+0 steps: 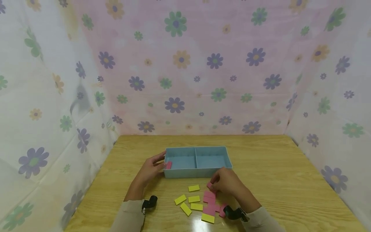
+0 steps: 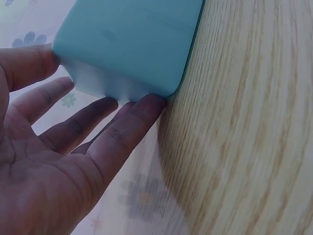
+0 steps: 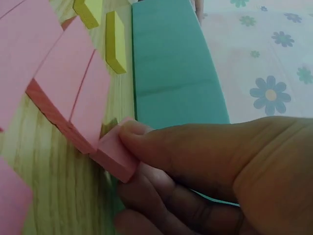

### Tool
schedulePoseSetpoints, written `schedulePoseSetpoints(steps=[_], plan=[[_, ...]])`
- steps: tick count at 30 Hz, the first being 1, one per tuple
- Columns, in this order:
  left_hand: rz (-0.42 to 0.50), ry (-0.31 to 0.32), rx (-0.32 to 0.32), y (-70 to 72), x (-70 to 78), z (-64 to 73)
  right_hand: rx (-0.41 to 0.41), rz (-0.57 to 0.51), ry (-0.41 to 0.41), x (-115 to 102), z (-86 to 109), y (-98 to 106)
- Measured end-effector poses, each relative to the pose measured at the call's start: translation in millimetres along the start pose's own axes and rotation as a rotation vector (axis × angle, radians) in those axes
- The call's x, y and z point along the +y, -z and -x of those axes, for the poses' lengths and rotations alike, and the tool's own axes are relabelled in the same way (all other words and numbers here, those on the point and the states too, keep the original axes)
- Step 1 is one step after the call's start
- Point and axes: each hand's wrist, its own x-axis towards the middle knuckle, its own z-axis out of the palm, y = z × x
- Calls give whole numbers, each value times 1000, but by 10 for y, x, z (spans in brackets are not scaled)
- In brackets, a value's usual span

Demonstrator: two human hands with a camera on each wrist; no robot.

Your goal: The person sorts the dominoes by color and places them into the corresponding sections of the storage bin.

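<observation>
A light blue box point(image 1: 179, 173) with two compartments stands on the table. My left hand point(image 1: 149, 170) touches its left end with extended, spread fingers point(image 2: 124, 129) along the wall and the thumb near the rim. Inside the left compartment, one pink block point(image 1: 169, 165) lies by the left end. In front of the box, my right hand point(image 1: 227, 182) pinches a pink block point(image 3: 117, 154) between thumb and fingers, beside a pile of pink blocks point(image 1: 209, 196). The held block is close to the pile's edge in the right wrist view; whether they touch I cannot tell.
Several yellow blocks point(image 1: 194, 199) lie scattered left of the pink pile, and another yellow block point(image 1: 208, 218) sits at its near end. The wooden table point(image 1: 275, 180) is enclosed by flowered cloth point(image 1: 197, 64) at the back and both sides.
</observation>
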Motion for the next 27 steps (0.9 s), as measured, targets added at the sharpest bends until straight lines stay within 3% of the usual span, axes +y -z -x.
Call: schedulePoseSetpoints(steps=[12,27], plan=[[13,-4,8,15,-4,25,29,-7,58,-48,-50,85],[46,-13,-29,-11,9,9,40,-183,62,-339,-102,203]])
